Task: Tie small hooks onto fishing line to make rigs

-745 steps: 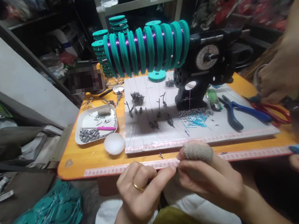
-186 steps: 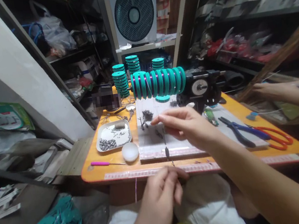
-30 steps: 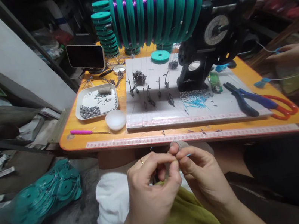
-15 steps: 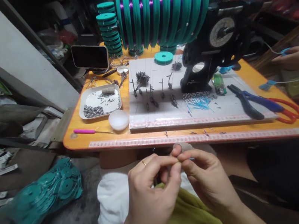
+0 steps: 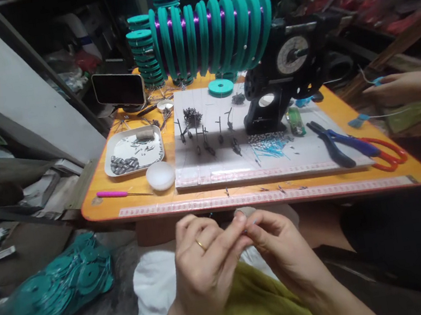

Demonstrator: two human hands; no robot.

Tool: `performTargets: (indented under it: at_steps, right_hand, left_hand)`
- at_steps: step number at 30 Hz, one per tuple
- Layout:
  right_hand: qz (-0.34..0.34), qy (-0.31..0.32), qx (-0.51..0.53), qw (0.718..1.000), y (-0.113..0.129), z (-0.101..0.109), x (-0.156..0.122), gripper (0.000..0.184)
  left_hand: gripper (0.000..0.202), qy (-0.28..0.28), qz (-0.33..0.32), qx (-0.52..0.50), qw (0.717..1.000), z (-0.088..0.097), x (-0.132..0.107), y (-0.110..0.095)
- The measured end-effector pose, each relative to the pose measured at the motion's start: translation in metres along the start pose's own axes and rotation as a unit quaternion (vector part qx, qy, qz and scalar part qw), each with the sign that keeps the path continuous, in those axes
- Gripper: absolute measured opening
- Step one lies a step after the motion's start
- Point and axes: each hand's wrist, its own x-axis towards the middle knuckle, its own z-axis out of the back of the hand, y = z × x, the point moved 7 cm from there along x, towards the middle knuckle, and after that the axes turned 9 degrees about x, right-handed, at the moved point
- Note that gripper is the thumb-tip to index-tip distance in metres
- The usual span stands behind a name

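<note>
My left hand (image 5: 206, 267), with a ring on one finger, and my right hand (image 5: 280, 245) meet fingertip to fingertip over my lap, just below the front edge of the orange table (image 5: 138, 203). Both pinch something tiny that I cannot make out. A bandaged fingertip (image 5: 245, 211) of the right hand shows between them. On the white board (image 5: 313, 149) lie small dark hooks (image 5: 207, 139) and thin blue pieces (image 5: 271, 149). Behind it a black winder (image 5: 285, 74) carries a row of teal spools (image 5: 211, 37) wound with purple line.
A white tray (image 5: 132, 154) of metal bits, a round white lid (image 5: 160, 176) and a pink-handled needle (image 5: 118, 194) sit at the left. Blue pliers (image 5: 336, 145) and red scissors (image 5: 383, 151) lie at the right. Another person's hand (image 5: 395, 91) holds line at the far right. A phone (image 5: 119, 89) stands behind the tray.
My hands have stayed pinched together over my lap, shifting slightly lower. The view has tilted a little, so the table sits lower and further left in the picture.
</note>
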Motion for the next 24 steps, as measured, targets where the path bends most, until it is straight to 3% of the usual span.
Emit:
performTargets:
  at_steps: [5,14,24]
  right_hand:
    - [0.051,-0.014,-0.045,0.998,0.004,0.008,-0.001,0.011]
    - [0.057,-0.004,-0.047,0.997,0.008,0.003,-0.003,0.009]
    - [0.042,-0.002,-0.039,0.998,0.008,-0.004,-0.003,0.014]
  left_hand:
    - [0.02,0.007,0.065,-0.012,0.998,-0.001,0.002,0.01]
    - [0.031,-0.013,0.047,-0.013,0.999,-0.002,-0.004,0.005]
    - [0.021,-0.012,0.056,0.002,0.998,-0.004,-0.004,0.003]
